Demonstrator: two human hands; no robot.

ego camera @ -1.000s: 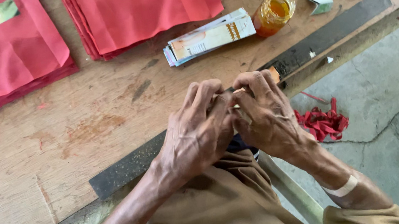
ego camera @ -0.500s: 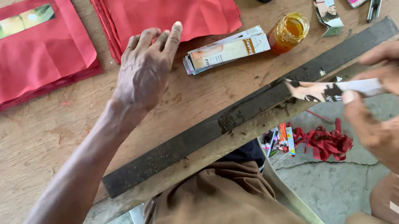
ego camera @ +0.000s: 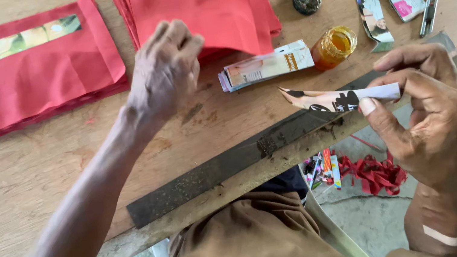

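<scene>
Left hand (ego camera: 165,74) has shifted right, pinching the red sheet (ego camera: 197,8) at upper centre; right hand (ego camera: 421,110) grips a paper strip (ego camera: 337,99) lying crosswise.

The left arm stretches forward from the lower left, forearm bare and straight, wrist slightly bent. The left hand (ego camera: 164,71) is held palm down, knuckles up, fingers curled loosely together with the tips bunched. The right hand (ego camera: 427,109) is raised to the right of the left hand and nearer the body, thumb and forefinger pinched together, remaining fingers folded, a pale band round the wrist.
</scene>
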